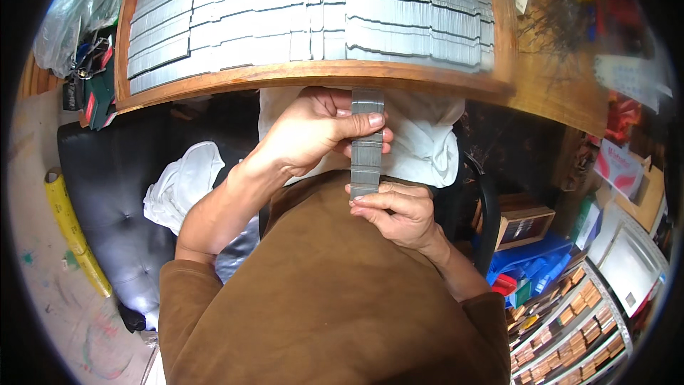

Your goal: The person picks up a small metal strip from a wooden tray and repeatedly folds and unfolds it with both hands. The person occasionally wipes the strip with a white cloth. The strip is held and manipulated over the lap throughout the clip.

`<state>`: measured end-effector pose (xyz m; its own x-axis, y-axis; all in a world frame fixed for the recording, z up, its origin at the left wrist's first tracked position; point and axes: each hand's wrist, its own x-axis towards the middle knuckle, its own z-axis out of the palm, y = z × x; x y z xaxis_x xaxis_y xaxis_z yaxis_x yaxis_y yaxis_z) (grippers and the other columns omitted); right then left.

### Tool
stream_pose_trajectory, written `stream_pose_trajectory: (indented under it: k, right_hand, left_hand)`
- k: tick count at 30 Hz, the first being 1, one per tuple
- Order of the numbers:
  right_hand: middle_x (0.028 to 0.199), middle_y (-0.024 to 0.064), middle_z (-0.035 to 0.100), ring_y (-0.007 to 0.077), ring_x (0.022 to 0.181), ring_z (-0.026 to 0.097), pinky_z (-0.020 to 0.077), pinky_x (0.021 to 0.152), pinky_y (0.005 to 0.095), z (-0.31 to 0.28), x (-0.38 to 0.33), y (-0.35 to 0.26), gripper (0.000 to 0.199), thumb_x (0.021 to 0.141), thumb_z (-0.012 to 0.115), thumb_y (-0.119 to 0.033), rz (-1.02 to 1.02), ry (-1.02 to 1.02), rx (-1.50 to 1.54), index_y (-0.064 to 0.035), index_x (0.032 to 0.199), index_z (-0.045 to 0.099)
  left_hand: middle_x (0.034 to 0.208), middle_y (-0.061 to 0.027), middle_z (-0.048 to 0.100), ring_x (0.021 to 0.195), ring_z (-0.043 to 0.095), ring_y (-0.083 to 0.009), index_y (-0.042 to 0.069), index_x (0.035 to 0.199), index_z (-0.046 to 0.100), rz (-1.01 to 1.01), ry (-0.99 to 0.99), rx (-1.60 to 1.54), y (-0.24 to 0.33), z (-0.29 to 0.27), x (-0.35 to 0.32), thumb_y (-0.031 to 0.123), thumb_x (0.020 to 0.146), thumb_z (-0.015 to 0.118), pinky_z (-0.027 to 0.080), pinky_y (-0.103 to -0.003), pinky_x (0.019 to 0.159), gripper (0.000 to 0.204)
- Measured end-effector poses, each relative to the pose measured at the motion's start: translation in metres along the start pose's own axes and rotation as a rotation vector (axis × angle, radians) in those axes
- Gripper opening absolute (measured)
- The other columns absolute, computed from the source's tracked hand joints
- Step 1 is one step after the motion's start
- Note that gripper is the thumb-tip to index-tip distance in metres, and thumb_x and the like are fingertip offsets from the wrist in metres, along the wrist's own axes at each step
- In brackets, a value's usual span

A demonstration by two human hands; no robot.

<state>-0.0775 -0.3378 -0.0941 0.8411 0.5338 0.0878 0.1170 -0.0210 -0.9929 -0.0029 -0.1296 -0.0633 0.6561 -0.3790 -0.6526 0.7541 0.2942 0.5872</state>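
A narrow stack of thin grey metal pieces (366,153), pressed together in a column, runs from the tray's front edge down toward my body. My left hand (320,127) grips its upper part, thumb across the face and fingers behind. At the lower end, my right hand (397,211) pinches the stack between thumb and fingers. Just beyond my hands is a wooden tray (313,73), packed with rows of similar grey metal pieces (260,14). The stack's top end lies close against the tray rim; whether it touches I cannot tell.
White cloth (426,144) lies under my hands, with another white bundle (187,182) on the black padded seat (117,192) at left. A yellow tube (73,235) lies far left. On the right are a wooden box (529,225), blue plastic (533,260) and a rack of wooden blocks (581,328).
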Motion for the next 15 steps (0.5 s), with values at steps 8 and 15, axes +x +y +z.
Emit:
stream_pose_trajectory:
  k: [8, 15]
  right_hand:
    - [0.091, 0.0162, 0.076, 0.0202, 0.08, 0.075, 0.0601, 0.07, 0.0271, 0.011, 0.0, -0.003, 0.014, 0.08, 0.078, 0.006, 0.073, 0.098, 0.023, 0.0031, 0.093, 0.073]
    - [0.091, 0.0155, 0.076, 0.0196, 0.08, 0.075, 0.06, 0.07, 0.0272, 0.009, 0.0, -0.004, 0.013, 0.081, 0.077, 0.007, 0.084, 0.078, 0.02, 0.0035, 0.093, 0.073]
  left_hand:
    - [0.099, -0.0123, 0.075, 0.086, 0.074, -0.0178, 0.002, 0.111, 0.069, 0.033, 0.008, 0.097, 0.001, -0.002, -0.005, 0.024, 0.094, 0.072, 0.054, -0.022, 0.066, 0.028]
    - [0.098, -0.0087, 0.076, 0.086, 0.071, -0.0126, 0.005, 0.11, 0.071, 0.003, -0.005, 0.199, 0.002, -0.002, -0.011, 0.026, 0.093, 0.073, 0.05, -0.022, 0.062, 0.027]
